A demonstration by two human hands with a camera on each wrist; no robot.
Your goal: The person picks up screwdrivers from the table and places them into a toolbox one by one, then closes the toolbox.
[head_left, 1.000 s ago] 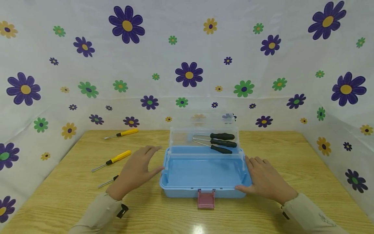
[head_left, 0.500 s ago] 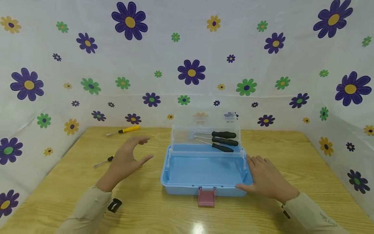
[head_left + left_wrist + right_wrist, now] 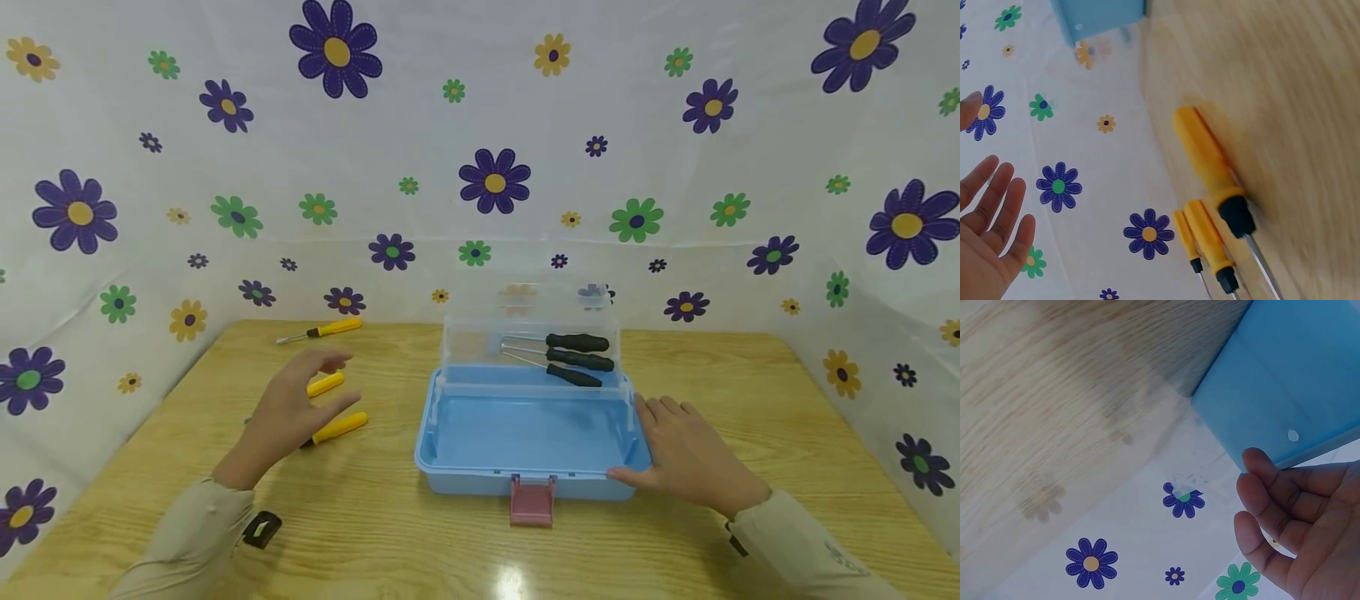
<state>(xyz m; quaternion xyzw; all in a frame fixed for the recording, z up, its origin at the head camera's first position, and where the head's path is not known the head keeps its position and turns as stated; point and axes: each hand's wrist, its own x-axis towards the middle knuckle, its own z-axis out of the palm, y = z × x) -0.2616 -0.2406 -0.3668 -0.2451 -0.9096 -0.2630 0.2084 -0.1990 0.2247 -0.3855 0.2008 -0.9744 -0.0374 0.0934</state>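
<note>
An open light-blue toolbox (image 3: 468, 483) stands on the table with its pink latch (image 3: 532, 504) hanging at the front. My right hand (image 3: 690, 454) holds its right end, thumb at the front rim and fingers along the side. To the left lie three yellow-handled screwdrivers: a far one (image 3: 337, 327), a middle one (image 3: 326, 384) and a near one (image 3: 341, 427). My left hand (image 3: 288, 408) is spread above the nearer two, fingers and thumb apart with nothing between them, hiding part of both. All three screwdrivers show in the left wrist view, handles (image 3: 1200, 150) apart from the fingers.
Three black-handled screwdrivers (image 3: 579, 360) lie in the clear raised tray (image 3: 465, 350) at the back of the toolbox. Behind it the transparent lid (image 3: 480, 300) stands up. White flowered cloth (image 3: 420, 117) surrounds the back and sides of the wooden table (image 3: 420, 550).
My left hand has moved left, away from the toolbox and over the yellow-handled screwdrivers. The right hand stays on the toolbox. The head view has shifted slightly.
</note>
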